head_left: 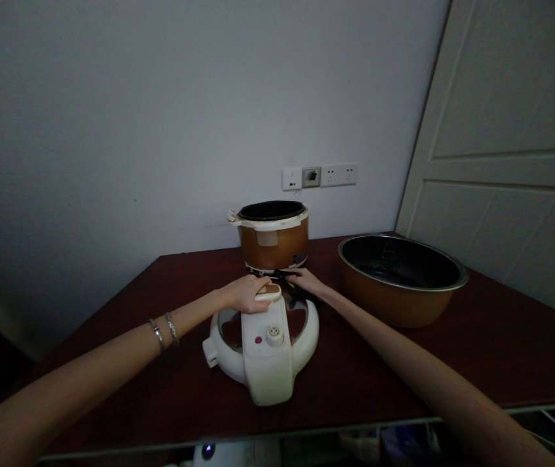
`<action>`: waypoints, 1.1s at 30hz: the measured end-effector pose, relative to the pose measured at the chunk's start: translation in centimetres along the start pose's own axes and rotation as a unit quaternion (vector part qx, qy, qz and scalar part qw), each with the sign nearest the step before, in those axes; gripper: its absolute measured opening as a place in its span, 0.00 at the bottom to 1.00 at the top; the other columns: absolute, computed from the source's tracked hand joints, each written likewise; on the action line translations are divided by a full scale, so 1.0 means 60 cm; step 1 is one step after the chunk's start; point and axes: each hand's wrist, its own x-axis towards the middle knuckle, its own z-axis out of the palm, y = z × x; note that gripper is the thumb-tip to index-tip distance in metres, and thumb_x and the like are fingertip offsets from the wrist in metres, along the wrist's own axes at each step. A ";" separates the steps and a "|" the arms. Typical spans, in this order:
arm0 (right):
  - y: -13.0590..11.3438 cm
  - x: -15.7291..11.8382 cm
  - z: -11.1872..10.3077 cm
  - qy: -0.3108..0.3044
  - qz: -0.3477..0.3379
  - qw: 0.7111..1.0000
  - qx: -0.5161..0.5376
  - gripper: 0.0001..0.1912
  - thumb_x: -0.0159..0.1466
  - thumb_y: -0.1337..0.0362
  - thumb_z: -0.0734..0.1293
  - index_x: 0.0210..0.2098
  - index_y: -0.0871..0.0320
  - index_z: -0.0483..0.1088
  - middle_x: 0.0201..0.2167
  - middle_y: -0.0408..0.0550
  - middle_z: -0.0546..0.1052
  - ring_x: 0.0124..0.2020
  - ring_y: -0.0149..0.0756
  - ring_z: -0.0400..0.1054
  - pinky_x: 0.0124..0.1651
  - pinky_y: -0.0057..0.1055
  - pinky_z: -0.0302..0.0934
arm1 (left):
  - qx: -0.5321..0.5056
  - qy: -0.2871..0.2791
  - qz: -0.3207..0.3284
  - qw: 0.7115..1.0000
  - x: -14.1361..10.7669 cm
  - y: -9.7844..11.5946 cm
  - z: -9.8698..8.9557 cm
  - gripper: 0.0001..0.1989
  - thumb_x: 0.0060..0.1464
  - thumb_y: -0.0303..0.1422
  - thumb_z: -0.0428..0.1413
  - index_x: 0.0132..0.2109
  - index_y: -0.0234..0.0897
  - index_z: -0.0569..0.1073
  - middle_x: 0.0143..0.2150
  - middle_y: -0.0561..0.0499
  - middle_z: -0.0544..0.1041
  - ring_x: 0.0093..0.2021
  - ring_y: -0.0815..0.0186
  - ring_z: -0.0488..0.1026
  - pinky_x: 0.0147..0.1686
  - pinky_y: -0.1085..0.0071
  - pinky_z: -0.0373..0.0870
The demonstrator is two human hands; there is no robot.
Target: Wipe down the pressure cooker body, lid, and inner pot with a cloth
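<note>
A white pressure cooker lid (268, 370) with a valve knob and a small red button lies on the dark red table, in front of the cooker body. My left hand (248, 294), with two bracelets at the wrist, is closed around the far end of the lid's raised handle. Just beyond the lid, my right hand (306, 283) is closed on a dark, slim object (285, 274). Some yellow shows beside it, but its kind is too dim to tell. Behind the hands stands the brown cooker body (277, 243), with a white rim and dark inside.
To the right sits a large brown inner pot (398, 301) with a metal rim and dark interior. The red wooden table (170, 383) meets a pale wall with sockets (338, 174). A white panelled door (501, 162) stands at the right. Below the front edge lie dim items.
</note>
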 end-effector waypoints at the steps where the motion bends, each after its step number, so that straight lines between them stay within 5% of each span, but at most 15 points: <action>1: -0.003 0.014 0.003 -0.016 -0.002 1.000 0.006 0.14 0.54 0.68 0.64 0.38 0.60 0.77 0.36 0.47 0.80 0.38 0.38 0.73 0.47 0.35 0.65 | -0.001 -0.001 0.001 1.000 0.000 0.001 -0.001 0.16 0.49 0.41 0.52 0.43 0.35 0.67 0.32 0.47 0.74 0.31 0.62 0.71 0.29 0.70 0.61; 6: -0.009 0.049 0.015 -0.049 -0.003 0.998 0.024 0.10 0.51 0.67 0.66 0.31 0.61 0.78 0.32 0.46 0.80 0.35 0.38 0.72 0.45 0.33 0.65 | 0.009 -0.006 -0.014 1.000 0.000 0.003 -0.002 0.17 0.49 0.41 0.52 0.43 0.36 0.67 0.32 0.47 0.75 0.31 0.61 0.72 0.30 0.70 0.62; 12: 0.015 0.020 0.016 0.006 0.017 1.000 0.012 0.13 0.55 0.66 0.63 0.36 0.61 0.77 0.33 0.46 0.79 0.36 0.38 0.72 0.44 0.33 0.65 | 0.023 -0.004 -0.010 1.000 0.002 -0.006 0.008 0.18 0.49 0.42 0.52 0.44 0.36 0.67 0.35 0.45 0.76 0.33 0.58 0.73 0.31 0.68 0.63; 20: 0.018 -0.095 0.019 0.112 0.029 0.992 -0.043 0.21 0.63 0.59 0.58 0.53 0.58 0.69 0.44 0.51 0.77 0.45 0.41 0.71 0.51 0.40 0.62 | 0.025 -0.004 -0.031 0.999 -0.001 0.002 0.005 0.19 0.48 0.43 0.53 0.45 0.37 0.67 0.36 0.45 0.76 0.35 0.57 0.74 0.31 0.69 0.63; 26: -0.006 -0.218 0.061 0.164 -0.057 0.975 -0.135 0.28 0.65 0.54 0.56 0.62 0.60 0.57 0.62 0.59 0.61 0.63 0.48 0.52 0.64 0.48 0.46 | 0.026 0.001 -0.032 0.999 -0.002 0.005 0.003 0.18 0.48 0.41 0.52 0.45 0.36 0.67 0.37 0.45 0.76 0.35 0.57 0.74 0.31 0.69 0.64; 30: -0.024 -0.279 0.083 0.122 -0.123 0.956 -0.235 0.31 0.67 0.54 0.54 0.65 0.64 0.50 0.66 0.61 0.52 0.67 0.48 0.41 0.65 0.50 0.43 | 0.026 0.006 -0.021 0.999 -0.003 0.003 0.003 0.18 0.48 0.41 0.53 0.45 0.35 0.68 0.36 0.44 0.77 0.35 0.57 0.74 0.31 0.69 0.64; 33: -0.034 -0.290 0.075 0.090 -0.145 0.946 -0.276 0.29 0.69 0.56 0.51 0.65 0.65 0.50 0.66 0.61 0.53 0.67 0.46 0.42 0.65 0.49 0.45 | 0.018 -0.005 -0.021 1.000 -0.003 0.001 0.001 0.21 0.50 0.44 0.53 0.46 0.35 0.68 0.39 0.43 0.76 0.37 0.56 0.74 0.34 0.68 0.65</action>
